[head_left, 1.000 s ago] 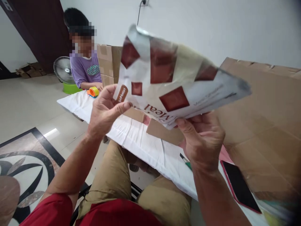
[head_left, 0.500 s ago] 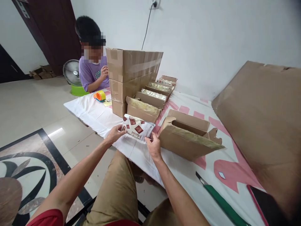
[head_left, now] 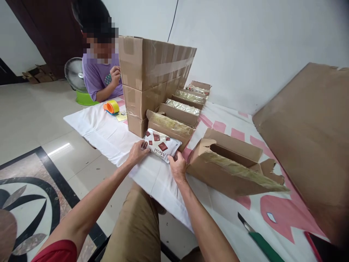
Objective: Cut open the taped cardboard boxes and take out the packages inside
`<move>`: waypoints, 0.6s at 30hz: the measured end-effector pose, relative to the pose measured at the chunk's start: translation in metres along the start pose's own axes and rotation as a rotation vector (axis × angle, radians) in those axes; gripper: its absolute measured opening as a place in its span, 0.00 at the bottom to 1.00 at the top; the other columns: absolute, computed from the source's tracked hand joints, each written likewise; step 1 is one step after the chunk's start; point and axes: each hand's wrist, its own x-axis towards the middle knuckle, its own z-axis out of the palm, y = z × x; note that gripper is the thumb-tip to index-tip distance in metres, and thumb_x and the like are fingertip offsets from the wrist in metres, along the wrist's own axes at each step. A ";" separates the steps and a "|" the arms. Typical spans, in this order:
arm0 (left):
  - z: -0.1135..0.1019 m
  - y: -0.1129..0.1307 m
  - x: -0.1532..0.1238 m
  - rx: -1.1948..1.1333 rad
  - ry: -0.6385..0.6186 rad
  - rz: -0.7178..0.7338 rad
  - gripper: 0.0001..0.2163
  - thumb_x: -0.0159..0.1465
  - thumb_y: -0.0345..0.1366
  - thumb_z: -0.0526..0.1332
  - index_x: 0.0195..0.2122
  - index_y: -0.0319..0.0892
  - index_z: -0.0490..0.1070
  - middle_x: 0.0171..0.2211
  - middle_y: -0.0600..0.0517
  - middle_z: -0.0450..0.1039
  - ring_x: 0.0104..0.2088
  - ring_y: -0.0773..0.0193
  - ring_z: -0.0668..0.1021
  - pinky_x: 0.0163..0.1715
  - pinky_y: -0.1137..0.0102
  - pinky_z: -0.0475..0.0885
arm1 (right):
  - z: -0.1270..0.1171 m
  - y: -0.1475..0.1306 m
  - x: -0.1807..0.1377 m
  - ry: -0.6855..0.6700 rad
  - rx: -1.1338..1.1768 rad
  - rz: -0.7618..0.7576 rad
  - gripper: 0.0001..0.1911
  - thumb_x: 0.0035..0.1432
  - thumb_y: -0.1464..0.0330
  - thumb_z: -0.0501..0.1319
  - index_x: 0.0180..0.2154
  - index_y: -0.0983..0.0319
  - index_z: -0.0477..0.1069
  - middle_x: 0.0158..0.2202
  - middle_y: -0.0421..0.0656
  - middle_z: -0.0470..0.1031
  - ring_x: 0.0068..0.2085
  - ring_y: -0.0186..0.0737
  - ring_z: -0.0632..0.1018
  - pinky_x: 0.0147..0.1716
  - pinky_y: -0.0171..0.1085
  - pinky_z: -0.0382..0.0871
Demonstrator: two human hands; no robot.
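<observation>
A white pouch with dark red squares [head_left: 161, 144] rests on the cloth-covered table [head_left: 109, 134], leaning against a low open carton [head_left: 169, 127]. My left hand [head_left: 138, 152] grips its left edge and my right hand [head_left: 177, 167] grips its near right corner, fingers closed on it. A larger open carton [head_left: 231, 167] with a gold liner lies just right of my right hand.
Tall taped cartons [head_left: 152, 69] stand behind, with a row of low open cartons [head_left: 188, 100] holding gold packets. A person in a purple shirt [head_left: 100, 76] sits at the far end by an orange tape roll [head_left: 112, 107]. A green-handled knife [head_left: 259, 240] lies near right. Big cardboard sheet [head_left: 308, 131] at right.
The pouch went from held up close to my face down onto the table against the low carton. Both hands moved forward and down with it.
</observation>
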 end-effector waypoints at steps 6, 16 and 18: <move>0.002 0.008 0.004 0.110 0.011 -0.004 0.07 0.58 0.38 0.66 0.35 0.44 0.73 0.33 0.52 0.76 0.37 0.57 0.76 0.40 0.66 0.68 | 0.003 -0.003 0.004 0.008 -0.044 0.026 0.19 0.55 0.61 0.60 0.47 0.61 0.75 0.42 0.53 0.83 0.45 0.54 0.80 0.47 0.46 0.72; 0.004 0.028 -0.052 0.095 0.237 0.189 0.22 0.62 0.38 0.61 0.58 0.39 0.69 0.54 0.37 0.75 0.58 0.41 0.74 0.60 0.48 0.67 | -0.081 -0.020 -0.087 -0.152 0.000 -0.152 0.25 0.52 0.68 0.63 0.53 0.60 0.77 0.56 0.50 0.80 0.51 0.51 0.81 0.50 0.45 0.76; 0.005 0.038 -0.075 0.021 0.230 0.324 0.19 0.63 0.38 0.60 0.56 0.44 0.71 0.53 0.41 0.76 0.57 0.44 0.75 0.59 0.50 0.70 | -0.130 -0.011 -0.118 -0.455 0.000 -0.264 0.12 0.59 0.66 0.61 0.43 0.55 0.81 0.42 0.42 0.85 0.40 0.44 0.83 0.43 0.40 0.76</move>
